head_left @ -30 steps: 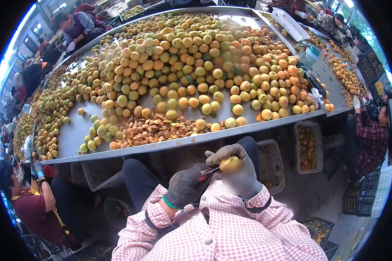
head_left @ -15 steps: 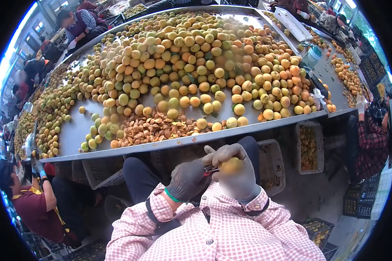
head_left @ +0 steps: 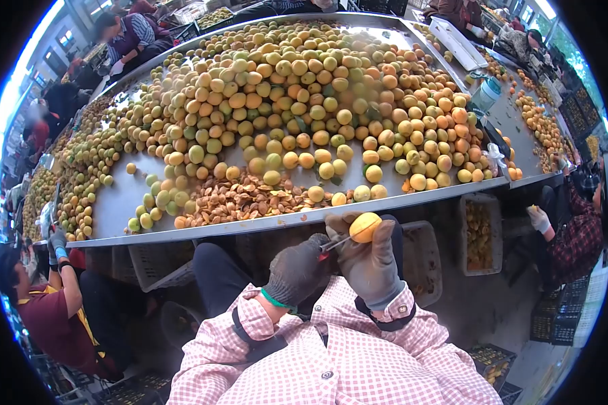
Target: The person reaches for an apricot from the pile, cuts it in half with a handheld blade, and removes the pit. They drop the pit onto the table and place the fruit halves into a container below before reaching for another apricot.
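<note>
My left hand (head_left: 296,273), in a dark grey glove with a green cuff edge, is closed round the red handle of a small knife (head_left: 334,245). The thin blade points right and reaches a yellow-orange apricot (head_left: 365,227). That fruit is pinched between thumb and fingers of my right hand (head_left: 368,264), gloved in lighter grey. Both hands are above my lap, just below the metal table's front edge (head_left: 284,221). Behind the edge lies a heap of brown pits (head_left: 243,199), with a large pile of apricots (head_left: 263,94) beyond.
Beneath the table are crates (head_left: 157,264), (head_left: 422,263) and one holding yellow pieces (head_left: 479,236). A person in maroon (head_left: 51,324) sits at left, another in a checked shirt (head_left: 574,229) at right. A bottle (head_left: 485,96) stands at the table's right side.
My right hand has turned and risen slightly, bringing the apricot up into clearer view. The knife now reaches the fruit's left side. At right, the co-worker's gloved hand has moved down from the table.
</note>
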Motion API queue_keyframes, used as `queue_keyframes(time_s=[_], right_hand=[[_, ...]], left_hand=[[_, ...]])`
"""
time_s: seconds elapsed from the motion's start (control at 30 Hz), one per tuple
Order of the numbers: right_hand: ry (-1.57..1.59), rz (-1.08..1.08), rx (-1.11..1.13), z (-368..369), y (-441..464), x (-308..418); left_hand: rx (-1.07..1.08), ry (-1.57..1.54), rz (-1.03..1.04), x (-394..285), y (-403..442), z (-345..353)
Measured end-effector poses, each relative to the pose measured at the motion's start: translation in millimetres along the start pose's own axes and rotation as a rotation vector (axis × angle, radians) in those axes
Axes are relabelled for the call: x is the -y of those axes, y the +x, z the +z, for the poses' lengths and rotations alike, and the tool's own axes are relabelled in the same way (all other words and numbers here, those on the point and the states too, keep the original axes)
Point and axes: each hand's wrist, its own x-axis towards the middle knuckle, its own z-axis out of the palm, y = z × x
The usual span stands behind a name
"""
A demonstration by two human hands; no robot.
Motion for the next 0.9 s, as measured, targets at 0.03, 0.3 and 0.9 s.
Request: queue_keyframes(time_s=[0.03, 0.3, 0.9], right_hand=[[0.000, 0.000, 0.001, -9, -1, -1], [0.156, 0.079, -0.209, -31, 1, -3], [-0.488, 0.308, -0.345, -40, -7, -22]], left_hand=[[0.024, -0.029, -0.031, -3, 2, -7], [-0.027, -0.026, -0.073, 19, -17, 16], [0.090, -0.541, -0.143, -2, 3, -17]])
